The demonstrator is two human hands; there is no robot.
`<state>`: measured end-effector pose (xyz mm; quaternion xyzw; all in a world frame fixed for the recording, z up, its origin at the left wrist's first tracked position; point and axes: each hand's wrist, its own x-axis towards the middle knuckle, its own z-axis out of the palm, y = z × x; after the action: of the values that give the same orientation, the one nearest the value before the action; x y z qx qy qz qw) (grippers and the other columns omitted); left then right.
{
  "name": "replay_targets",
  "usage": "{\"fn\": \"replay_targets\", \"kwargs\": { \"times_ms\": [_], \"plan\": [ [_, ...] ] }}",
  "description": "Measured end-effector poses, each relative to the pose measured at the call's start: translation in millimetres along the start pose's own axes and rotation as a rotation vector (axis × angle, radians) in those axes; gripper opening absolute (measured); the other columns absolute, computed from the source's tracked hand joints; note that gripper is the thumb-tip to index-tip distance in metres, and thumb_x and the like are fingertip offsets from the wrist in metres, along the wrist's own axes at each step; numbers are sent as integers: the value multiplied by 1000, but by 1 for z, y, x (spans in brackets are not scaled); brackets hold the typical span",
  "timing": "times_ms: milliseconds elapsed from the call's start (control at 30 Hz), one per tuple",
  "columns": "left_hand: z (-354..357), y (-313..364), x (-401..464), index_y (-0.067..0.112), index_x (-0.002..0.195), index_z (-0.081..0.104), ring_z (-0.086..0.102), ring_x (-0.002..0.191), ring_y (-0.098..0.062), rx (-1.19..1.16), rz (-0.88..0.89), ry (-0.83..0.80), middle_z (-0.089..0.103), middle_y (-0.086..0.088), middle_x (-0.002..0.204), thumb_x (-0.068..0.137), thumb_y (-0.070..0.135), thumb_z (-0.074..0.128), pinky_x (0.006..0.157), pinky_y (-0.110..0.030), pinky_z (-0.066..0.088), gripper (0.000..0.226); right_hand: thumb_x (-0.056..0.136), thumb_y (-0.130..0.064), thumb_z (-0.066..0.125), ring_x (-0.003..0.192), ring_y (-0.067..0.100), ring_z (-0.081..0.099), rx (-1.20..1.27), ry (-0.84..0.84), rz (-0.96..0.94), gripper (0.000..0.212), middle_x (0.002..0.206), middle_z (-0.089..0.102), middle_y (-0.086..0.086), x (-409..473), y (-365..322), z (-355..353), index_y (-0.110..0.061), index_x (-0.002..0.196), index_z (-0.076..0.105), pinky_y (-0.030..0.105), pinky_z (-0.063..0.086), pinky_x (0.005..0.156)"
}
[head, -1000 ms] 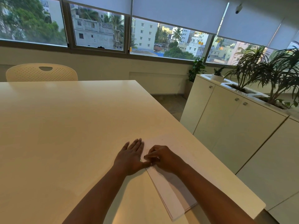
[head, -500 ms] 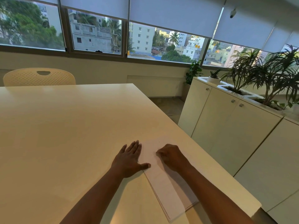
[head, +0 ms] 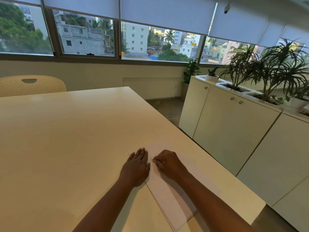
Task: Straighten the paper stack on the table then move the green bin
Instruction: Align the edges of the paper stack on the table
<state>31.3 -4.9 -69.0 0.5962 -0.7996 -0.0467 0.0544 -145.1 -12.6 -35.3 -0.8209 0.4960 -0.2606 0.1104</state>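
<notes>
White paper stack (head: 168,196) under straightening: left hand (head: 136,166) flat at nine o'clock edge, right hand (head: 168,163) curled, pressing. Bin unseen; locate next.

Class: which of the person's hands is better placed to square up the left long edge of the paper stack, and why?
Probably the left hand: it lies flat on the table against the left edge of the paper stack. The right hand rests curled on top of the sheets.
</notes>
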Motion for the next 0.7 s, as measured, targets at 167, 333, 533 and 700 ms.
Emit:
{"fn": "replay_targets", "kwargs": {
  "times_ms": [167, 333, 533, 700],
  "plan": [
    [3, 0, -1, 12, 156, 0, -6, 152, -15, -4, -4, 29, -4, -5, 165, 105, 41, 11, 122, -34, -3, 60, 98, -19, 49, 77, 17, 60, -100, 62, 91, 28, 90, 66, 13, 6, 5, -1, -7, 93, 74, 28, 51, 77],
    [3, -2, -1, 12, 156, 0, -6, 152, -15, -4, 6, 36, -3, -5, 165, 105, 42, 10, 123, -34, -2, 60, 96, -18, 54, 78, 12, 61, -70, -57, -52, 22, 97, 67, 10, 9, -6, 3, -9, 104, 73, 16, 47, 76],
    [4, -2, -1, 13, 157, 2, -5, 152, -15, -11, 7, 48, -3, -5, 165, 104, 42, 10, 123, -34, -3, 61, 96, -19, 54, 77, 18, 63, -105, -61, -64, 23, 95, 65, 12, 13, -7, 5, -8, 101, 73, 31, 56, 76],
    [3, -2, 0, 13, 157, 1, -6, 152, -15, -8, 5, 35, -3, -5, 165, 104, 43, 10, 123, -34, -2, 61, 99, -20, 47, 81, 22, 64, -182, -15, -5, 28, 95, 65, 13, 21, 0, 2, -9, 102, 72, 30, 54, 75]
  ]
}}
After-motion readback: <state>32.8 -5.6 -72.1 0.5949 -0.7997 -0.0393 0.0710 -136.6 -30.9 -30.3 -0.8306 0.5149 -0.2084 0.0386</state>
